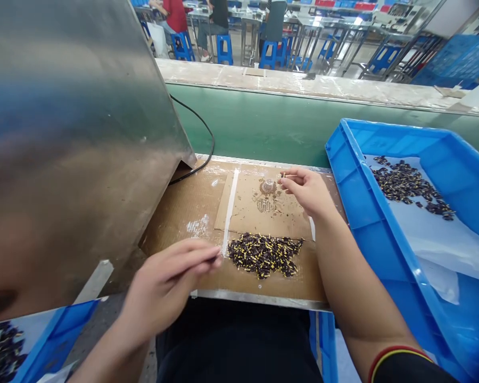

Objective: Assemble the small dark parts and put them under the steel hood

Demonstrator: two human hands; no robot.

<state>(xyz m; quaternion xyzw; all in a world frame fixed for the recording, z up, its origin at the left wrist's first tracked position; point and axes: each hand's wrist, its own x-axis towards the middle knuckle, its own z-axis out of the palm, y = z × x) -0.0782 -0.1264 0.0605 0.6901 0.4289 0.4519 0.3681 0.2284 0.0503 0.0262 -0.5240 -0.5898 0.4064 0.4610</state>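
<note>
My right hand [309, 191] is closed in a pinch on a small dark part [283, 175] with a pale end, held just right of a small clear cup [269, 185]. The cup stands on a stained cardboard sheet [291, 218]. A pile of small black-and-yellow parts [263, 255] lies on the cardboard-covered bench, nearer to me. To the left of this pile, my left hand [171, 284] has its fingers pressed together, slightly blurred. Something small and dark [213, 259] shows at its fingertips, too hidden to name.
A large blue bin [345, 175] at right holds paper and similar parts [411, 186]. Another blue bin [56, 340] sits lower left. A big metal housing [83, 133] borders the left, with a black cable [211, 141] beside it. Behind runs a green conveyor belt [263, 125]; people sit beyond.
</note>
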